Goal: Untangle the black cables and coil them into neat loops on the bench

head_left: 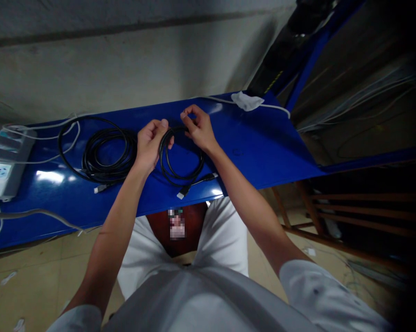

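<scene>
Head view: left fingers (162, 127) pinch the black cable coil (178, 177), likely light, springy, best held across bundled loops; right fingers' (190, 122) grip unclear.

The one view looks out from my head, facing forward and steeply down, so my grey shirt (194, 304) fills the bottom edge, nearest the lens, and my arms (118, 226) stretch away from it up the picture. My left hand (152, 143) and right hand (199, 127) sit near the middle, seen from above and behind. The blue table (259, 143) crosses the view slightly aslant; the wall (107, 74) stands farther off along the top, the tiled floor (45, 276) lower down.
</scene>
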`<state>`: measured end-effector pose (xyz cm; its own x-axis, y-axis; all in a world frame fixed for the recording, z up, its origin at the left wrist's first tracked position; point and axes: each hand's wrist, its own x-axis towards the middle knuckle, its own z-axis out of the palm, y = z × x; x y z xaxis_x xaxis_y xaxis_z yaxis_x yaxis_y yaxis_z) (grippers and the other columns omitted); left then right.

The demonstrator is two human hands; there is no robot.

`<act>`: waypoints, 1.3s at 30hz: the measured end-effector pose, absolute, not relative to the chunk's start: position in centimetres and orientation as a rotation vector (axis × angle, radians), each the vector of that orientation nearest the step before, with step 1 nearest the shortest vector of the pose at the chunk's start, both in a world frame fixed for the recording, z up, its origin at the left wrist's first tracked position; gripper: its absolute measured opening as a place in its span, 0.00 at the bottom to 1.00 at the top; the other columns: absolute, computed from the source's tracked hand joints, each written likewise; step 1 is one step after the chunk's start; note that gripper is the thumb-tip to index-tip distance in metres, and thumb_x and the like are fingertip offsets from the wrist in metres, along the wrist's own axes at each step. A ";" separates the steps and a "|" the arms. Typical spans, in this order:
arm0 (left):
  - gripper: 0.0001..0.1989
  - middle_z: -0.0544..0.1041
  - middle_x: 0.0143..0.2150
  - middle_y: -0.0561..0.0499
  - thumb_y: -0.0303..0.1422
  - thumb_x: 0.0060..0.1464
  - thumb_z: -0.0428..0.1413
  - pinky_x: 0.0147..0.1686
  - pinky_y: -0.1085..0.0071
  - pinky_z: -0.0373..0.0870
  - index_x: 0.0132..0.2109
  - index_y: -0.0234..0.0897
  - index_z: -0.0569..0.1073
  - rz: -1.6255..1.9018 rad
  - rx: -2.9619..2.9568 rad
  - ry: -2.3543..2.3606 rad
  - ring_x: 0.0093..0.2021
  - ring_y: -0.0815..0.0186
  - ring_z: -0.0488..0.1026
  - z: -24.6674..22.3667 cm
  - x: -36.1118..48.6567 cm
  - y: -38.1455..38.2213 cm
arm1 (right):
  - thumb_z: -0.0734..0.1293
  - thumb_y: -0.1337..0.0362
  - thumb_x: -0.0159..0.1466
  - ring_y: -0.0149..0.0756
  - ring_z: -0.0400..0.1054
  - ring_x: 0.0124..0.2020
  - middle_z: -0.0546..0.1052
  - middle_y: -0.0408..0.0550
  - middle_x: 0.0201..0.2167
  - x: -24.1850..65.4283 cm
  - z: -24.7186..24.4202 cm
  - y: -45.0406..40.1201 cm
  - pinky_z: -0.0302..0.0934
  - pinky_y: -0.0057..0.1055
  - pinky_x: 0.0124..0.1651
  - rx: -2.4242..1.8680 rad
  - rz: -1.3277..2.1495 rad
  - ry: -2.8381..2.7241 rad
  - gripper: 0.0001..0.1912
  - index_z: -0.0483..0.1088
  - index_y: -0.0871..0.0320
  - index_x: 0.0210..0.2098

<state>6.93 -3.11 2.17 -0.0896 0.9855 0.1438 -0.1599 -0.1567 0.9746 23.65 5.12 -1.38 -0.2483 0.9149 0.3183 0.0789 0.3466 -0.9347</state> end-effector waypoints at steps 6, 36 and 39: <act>0.32 0.70 0.25 0.53 0.64 0.63 0.64 0.25 0.71 0.72 0.32 0.40 0.68 1.275 1.037 1.012 0.27 0.66 0.77 3.3 7.3 -3.7 | 0.63 0.25 0.72 0.34 0.68 0.26 0.63 0.40 0.27 23.6 -2.1 5.6 0.65 0.29 0.28 -0.903 1.027 -1.577 0.35 0.67 0.52 0.46; 0.05 0.83 0.41 0.50 0.32 0.65 0.66 0.44 0.69 0.70 0.47 0.42 0.86 1.376 1.810 1.468 0.39 0.61 0.78 0.2 4.5 -2.8 | 0.63 0.28 0.74 0.33 0.64 0.26 0.68 0.43 0.26 23.7 -1.1 5.4 0.61 0.30 0.28 -0.951 1.020 -1.712 0.36 0.70 0.55 0.33; 0.04 0.81 0.39 0.50 0.34 0.67 0.66 0.42 0.68 0.69 0.46 0.42 0.86 1.353 1.891 1.488 0.37 0.61 0.75 0.3 4.5 -2.9 | 0.62 0.29 0.75 0.33 0.64 0.26 0.68 0.43 0.25 23.7 -1.1 5.3 0.59 0.30 0.28 -0.971 1.021 -1.741 0.36 0.72 0.56 0.32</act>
